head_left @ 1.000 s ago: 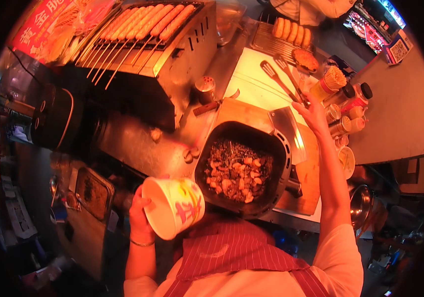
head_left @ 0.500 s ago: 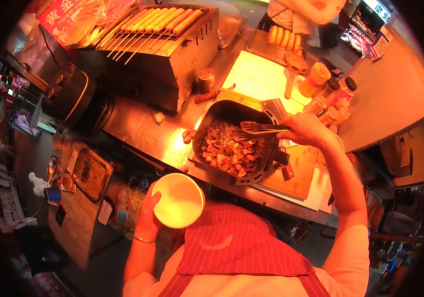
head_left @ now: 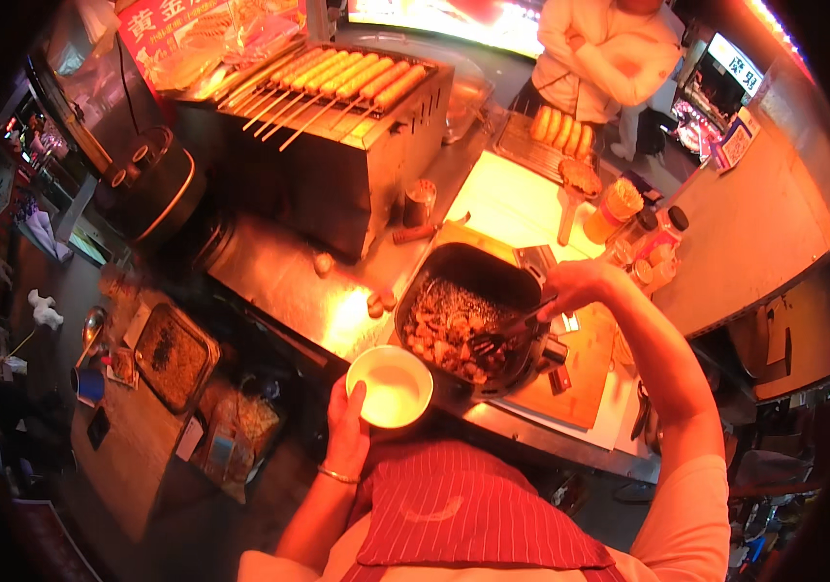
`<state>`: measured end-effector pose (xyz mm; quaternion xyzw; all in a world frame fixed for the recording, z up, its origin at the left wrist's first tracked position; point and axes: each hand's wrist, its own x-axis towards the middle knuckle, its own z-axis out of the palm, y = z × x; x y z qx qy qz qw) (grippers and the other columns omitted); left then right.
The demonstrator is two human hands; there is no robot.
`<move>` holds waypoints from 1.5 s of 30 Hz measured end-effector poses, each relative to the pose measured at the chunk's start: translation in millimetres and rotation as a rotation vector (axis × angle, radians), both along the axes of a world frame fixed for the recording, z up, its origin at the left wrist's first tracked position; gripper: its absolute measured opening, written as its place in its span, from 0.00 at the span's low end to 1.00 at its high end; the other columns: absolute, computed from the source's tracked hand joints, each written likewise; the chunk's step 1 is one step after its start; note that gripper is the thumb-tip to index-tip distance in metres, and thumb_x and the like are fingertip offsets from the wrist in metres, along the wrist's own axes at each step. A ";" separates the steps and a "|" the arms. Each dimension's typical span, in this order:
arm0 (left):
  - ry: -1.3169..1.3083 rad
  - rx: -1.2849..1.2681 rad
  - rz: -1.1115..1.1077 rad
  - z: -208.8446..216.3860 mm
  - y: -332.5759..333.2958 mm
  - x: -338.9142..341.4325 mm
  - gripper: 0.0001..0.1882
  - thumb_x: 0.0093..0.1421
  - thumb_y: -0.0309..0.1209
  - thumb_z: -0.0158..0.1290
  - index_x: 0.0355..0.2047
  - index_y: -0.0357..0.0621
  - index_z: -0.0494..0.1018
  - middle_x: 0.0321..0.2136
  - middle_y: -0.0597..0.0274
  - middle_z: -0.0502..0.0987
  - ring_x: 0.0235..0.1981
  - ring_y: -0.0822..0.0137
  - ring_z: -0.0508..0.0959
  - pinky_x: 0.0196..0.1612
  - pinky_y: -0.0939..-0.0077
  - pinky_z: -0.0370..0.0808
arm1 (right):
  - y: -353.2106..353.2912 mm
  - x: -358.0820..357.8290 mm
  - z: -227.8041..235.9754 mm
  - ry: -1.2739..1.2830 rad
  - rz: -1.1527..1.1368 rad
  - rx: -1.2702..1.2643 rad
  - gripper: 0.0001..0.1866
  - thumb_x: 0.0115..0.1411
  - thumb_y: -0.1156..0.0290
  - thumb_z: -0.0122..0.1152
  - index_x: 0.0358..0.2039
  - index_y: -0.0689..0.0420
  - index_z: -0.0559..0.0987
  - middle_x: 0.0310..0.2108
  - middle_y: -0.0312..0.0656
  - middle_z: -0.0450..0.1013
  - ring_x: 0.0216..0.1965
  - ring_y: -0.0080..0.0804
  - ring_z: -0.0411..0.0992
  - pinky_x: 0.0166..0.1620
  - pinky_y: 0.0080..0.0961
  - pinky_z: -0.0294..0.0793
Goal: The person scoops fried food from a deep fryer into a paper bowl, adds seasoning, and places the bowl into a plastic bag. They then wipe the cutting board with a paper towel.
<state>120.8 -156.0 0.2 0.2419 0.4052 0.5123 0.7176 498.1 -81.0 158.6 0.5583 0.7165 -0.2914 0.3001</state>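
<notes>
My left hand [head_left: 345,427] grips a round, pale paper bowl [head_left: 389,386], thumb over its rim. The bowl is tilted, and no food shows inside it. Close beside it sits a black air fryer basket [head_left: 494,264] with browned, chopped food pieces [head_left: 437,332] across its bottom. My right hand [head_left: 578,287] is closed round dark slotted tongs [head_left: 494,345]. Their slotted head reaches down among the pieces at the basket's near right side. Whether the tongs pinch any piece I cannot tell. The basket's handle [head_left: 553,351] points right, over a wooden board [head_left: 575,398].
A steel roller grill [head_left: 337,165] bears several skewered sausages [head_left: 347,73] at the far left. Seasoning jars [head_left: 643,238] and a skewer tub [head_left: 616,209] stand right of a lit cutting board [head_left: 502,199]. A person with folded arms [head_left: 609,63] stands beyond the counter.
The tongs have swung from level above the food to pointing down into it. My left hand has brought the bowl rightward, close to the basket. The whole view has shifted slightly.
</notes>
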 end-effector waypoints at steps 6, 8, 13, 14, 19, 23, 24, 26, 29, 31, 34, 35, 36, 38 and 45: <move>0.002 -0.038 -0.042 0.2 1.9 -1.0 0.19 0.63 0.31 0.52 0.51 0.37 0.64 0.47 0.59 0.71 0.49 0.69 0.70 0.53 0.74 0.68 | 7.8 -0.7 -10.7 0.101 -0.226 -0.194 0.23 0.55 0.49 0.60 0.31 0.59 0.81 0.20 0.37 0.76 0.22 0.28 0.73 0.27 0.27 0.72; 0.011 -0.023 -0.036 -5.3 3.2 -0.2 0.19 0.63 0.32 0.52 0.51 0.37 0.64 0.47 0.59 0.71 0.48 0.69 0.71 0.53 0.74 0.68 | 13.5 -10.4 -17.9 0.112 -0.143 -0.206 0.22 0.56 0.49 0.59 0.32 0.59 0.81 0.20 0.37 0.76 0.22 0.28 0.72 0.27 0.27 0.72; 0.006 -0.030 -0.050 -8.0 4.0 -0.8 0.20 0.63 0.33 0.52 0.51 0.37 0.64 0.46 0.60 0.71 0.48 0.69 0.71 0.53 0.74 0.68 | 5.8 -13.1 -31.7 0.215 -0.113 -0.151 0.21 0.56 0.51 0.59 0.34 0.59 0.81 0.21 0.40 0.77 0.23 0.31 0.74 0.31 0.29 0.73; 0.013 -0.028 -0.053 -6.6 3.9 -0.5 0.20 0.63 0.33 0.52 0.51 0.37 0.64 0.46 0.60 0.71 0.47 0.69 0.71 0.52 0.75 0.69 | 4.0 -14.0 -31.7 0.223 -0.108 -0.135 0.20 0.56 0.52 0.59 0.34 0.58 0.81 0.21 0.41 0.77 0.24 0.32 0.75 0.32 0.30 0.73; 0.016 -0.016 -0.063 -2.5 7.2 -3.2 0.20 0.63 0.34 0.52 0.51 0.37 0.64 0.45 0.60 0.72 0.46 0.70 0.72 0.52 0.75 0.69 | -5.2 -8.0 -30.6 0.266 0.116 0.048 0.18 0.54 0.55 0.61 0.37 0.56 0.81 0.22 0.45 0.76 0.26 0.38 0.75 0.32 0.34 0.71; -0.006 -0.021 -0.028 2.2 4.0 -9.8 0.20 0.63 0.34 0.52 0.51 0.37 0.65 0.45 0.60 0.72 0.46 0.70 0.72 0.52 0.75 0.70 | -12.6 -4.0 -18.1 0.312 0.060 0.093 0.15 0.53 0.57 0.60 0.31 0.56 0.81 0.20 0.45 0.74 0.27 0.41 0.74 0.33 0.36 0.70; 0.003 0.003 -0.019 8.3 3.1 -12.0 0.19 0.63 0.34 0.52 0.51 0.37 0.65 0.45 0.60 0.72 0.46 0.70 0.72 0.51 0.75 0.70 | -15.7 -0.7 -15.8 0.333 0.043 0.104 0.15 0.53 0.57 0.60 0.31 0.56 0.81 0.20 0.45 0.74 0.26 0.41 0.74 0.33 0.37 0.70; 0.018 0.048 -0.007 25.7 2.3 -14.7 0.19 0.63 0.34 0.52 0.50 0.37 0.65 0.45 0.60 0.72 0.46 0.70 0.72 0.51 0.75 0.70 | -20.1 1.6 -5.8 0.297 0.004 0.083 0.16 0.53 0.56 0.60 0.31 0.56 0.81 0.20 0.46 0.73 0.26 0.41 0.73 0.32 0.36 0.69; 0.038 0.097 -0.009 38.5 5.7 -15.9 0.19 0.63 0.34 0.52 0.50 0.37 0.65 0.45 0.60 0.72 0.46 0.70 0.72 0.51 0.75 0.70 | -28.9 5.9 10.4 0.385 -0.111 0.109 0.15 0.53 0.57 0.59 0.31 0.56 0.81 0.20 0.46 0.73 0.25 0.42 0.73 0.31 0.35 0.69; 0.043 0.095 -0.015 43.9 8.3 -12.8 0.19 0.62 0.34 0.53 0.49 0.37 0.66 0.45 0.60 0.73 0.46 0.70 0.72 0.51 0.76 0.69 | -34.9 6.8 25.4 0.357 -0.143 0.164 0.16 0.53 0.56 0.61 0.36 0.54 0.82 0.21 0.44 0.74 0.24 0.35 0.72 0.30 0.31 0.69; 0.072 0.097 -0.013 47.7 12.7 -7.3 0.19 0.62 0.34 0.54 0.48 0.36 0.67 0.44 0.60 0.73 0.45 0.72 0.72 0.51 0.77 0.69 | -40.5 4.0 55.2 0.472 -0.199 0.233 0.18 0.53 0.60 0.65 0.42 0.55 0.81 0.18 0.40 0.73 0.19 0.25 0.70 0.25 0.25 0.67; 0.089 0.112 -0.011 50.4 13.0 -6.8 0.19 0.61 0.34 0.55 0.48 0.36 0.67 0.43 0.61 0.73 0.44 0.72 0.72 0.51 0.78 0.69 | -39.6 -2.9 65.8 0.510 -0.204 0.249 0.18 0.53 0.60 0.65 0.42 0.55 0.81 0.17 0.40 0.73 0.19 0.24 0.69 0.25 0.25 0.66; 0.107 0.127 -0.010 52.4 13.4 -5.8 0.19 0.61 0.34 0.55 0.48 0.36 0.67 0.43 0.61 0.73 0.44 0.73 0.72 0.50 0.78 0.69 | -39.9 -14.4 81.1 0.547 -0.209 0.264 0.17 0.53 0.61 0.65 0.42 0.55 0.81 0.17 0.40 0.72 0.19 0.24 0.69 0.24 0.26 0.66; 0.087 0.129 -0.017 53.5 14.4 -0.5 0.20 0.61 0.35 0.56 0.48 0.36 0.67 0.42 0.62 0.73 0.43 0.74 0.71 0.50 0.79 0.68 | -42.7 -26.5 88.5 0.618 -0.175 0.320 0.17 0.52 0.61 0.67 0.40 0.55 0.81 0.18 0.42 0.72 0.19 0.28 0.70 0.24 0.28 0.65; 0.041 0.183 -0.045 60.3 18.3 0.6 0.24 0.59 0.39 0.57 0.50 0.36 0.66 0.44 0.61 0.72 0.44 0.73 0.72 0.50 0.78 0.69 | -44.2 -108.3 69.6 0.379 0.204 0.578 0.12 0.50 0.56 0.64 0.29 0.51 0.78 0.19 0.43 0.70 0.28 0.47 0.72 0.30 0.40 0.69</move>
